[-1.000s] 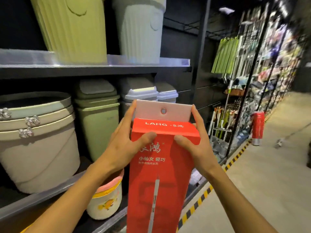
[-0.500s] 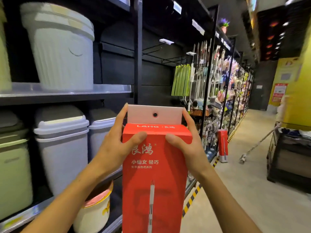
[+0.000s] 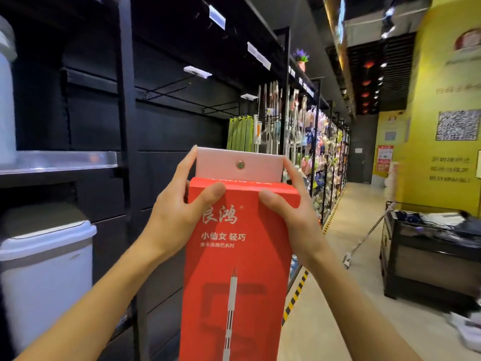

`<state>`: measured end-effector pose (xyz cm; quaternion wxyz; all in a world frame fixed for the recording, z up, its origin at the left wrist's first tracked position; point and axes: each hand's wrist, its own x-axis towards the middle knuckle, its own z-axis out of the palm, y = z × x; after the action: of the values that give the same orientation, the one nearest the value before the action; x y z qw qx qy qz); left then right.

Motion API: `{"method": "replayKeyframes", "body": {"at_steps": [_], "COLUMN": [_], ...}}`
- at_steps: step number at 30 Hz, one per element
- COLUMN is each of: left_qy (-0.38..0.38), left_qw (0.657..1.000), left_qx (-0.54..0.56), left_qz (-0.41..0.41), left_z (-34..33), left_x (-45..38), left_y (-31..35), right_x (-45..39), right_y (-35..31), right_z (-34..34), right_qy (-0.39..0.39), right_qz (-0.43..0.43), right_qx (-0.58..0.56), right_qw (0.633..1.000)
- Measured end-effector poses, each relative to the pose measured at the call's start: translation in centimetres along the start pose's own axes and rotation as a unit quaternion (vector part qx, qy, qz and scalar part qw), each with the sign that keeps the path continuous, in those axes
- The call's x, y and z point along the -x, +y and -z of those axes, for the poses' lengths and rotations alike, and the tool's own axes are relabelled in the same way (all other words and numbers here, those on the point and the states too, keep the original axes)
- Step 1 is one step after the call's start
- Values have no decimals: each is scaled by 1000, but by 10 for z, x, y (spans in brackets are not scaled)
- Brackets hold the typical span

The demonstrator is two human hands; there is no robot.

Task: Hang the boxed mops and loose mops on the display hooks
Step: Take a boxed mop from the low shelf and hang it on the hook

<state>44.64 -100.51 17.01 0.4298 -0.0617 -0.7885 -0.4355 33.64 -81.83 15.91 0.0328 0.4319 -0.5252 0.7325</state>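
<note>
both hands, left hand (image 3: 177, 217) and right hand (image 3: 294, 217), grip the red box (image 3: 234, 256); keep it upright, line its tab hole (image 3: 240, 165) with an empty hook (image 3: 166, 87), then slide on.

Black shelving (image 3: 125, 105) runs along my left, with a white bin (image 3: 46, 259) on the lower shelf and bare black panels (image 3: 169, 131) beyond it. Farther down, racks (image 3: 299, 131) crowded with hanging goods line the aisle. The tan floor (image 3: 351, 256) carries a yellow-black stripe (image 3: 295, 295) beside the shelving. A yellow wall (image 3: 442, 126) stands right, with a dark cart (image 3: 426, 251) before it.
</note>
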Motion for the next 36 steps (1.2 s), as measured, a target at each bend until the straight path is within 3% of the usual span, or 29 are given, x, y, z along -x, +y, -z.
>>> {"method": "replayKeyframes", "body": {"at_steps": [12, 19, 25, 36], "left_qy": [29, 74, 119, 202], "left_qw": [999, 996, 983, 941], "left_qx": [-15, -54, -141, -272], "left_qz": [-18, -18, -11, -22], "left_z": [-50, -52, -43, -22], "left_x": [-151, -218, -271, -375], "left_y": [-103, -155, -190, -224], "right_x": [-168, -262, -345, -499], "right_y": [89, 152, 209, 276], "right_z": [50, 46, 35, -3], "right_qy": [-31, -64, -145, -275], "right_qz": [37, 41, 41, 117], "right_qx": [25, -40, -103, -230], "right_qw": [999, 996, 983, 926]}}
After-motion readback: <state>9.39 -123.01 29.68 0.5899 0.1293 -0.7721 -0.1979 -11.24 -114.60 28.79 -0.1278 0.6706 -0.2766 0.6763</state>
